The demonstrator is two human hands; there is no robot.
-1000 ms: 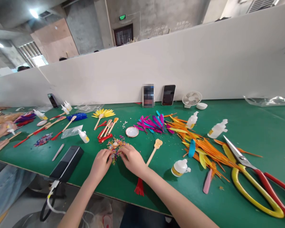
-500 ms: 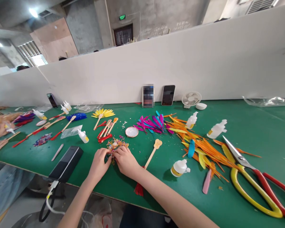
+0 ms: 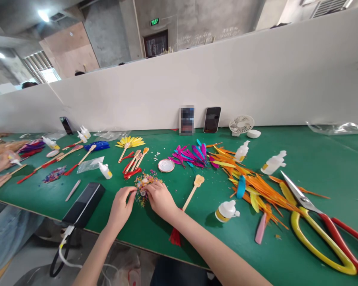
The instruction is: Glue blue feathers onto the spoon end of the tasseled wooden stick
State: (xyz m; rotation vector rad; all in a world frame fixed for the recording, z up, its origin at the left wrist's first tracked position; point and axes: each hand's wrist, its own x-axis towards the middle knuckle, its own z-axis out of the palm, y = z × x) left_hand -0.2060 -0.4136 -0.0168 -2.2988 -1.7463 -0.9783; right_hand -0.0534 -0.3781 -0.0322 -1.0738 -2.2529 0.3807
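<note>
Colorful bits (image 3: 146, 179) lie in a loose pile on the green bench (image 3: 331, 167). The left hand (image 3: 119, 207) and right hand (image 3: 161, 199) are apart, fingers bent by the pile; I can't tell if they pinch any. Pick softly, so the bits don't scatter.

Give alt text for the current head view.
A person's left hand and right hand are at a loose pile of small multicoloured pieces on a green table. To the right lie a wooden stick with a red tassel, orange and yellow feathers and large scissors.
</note>
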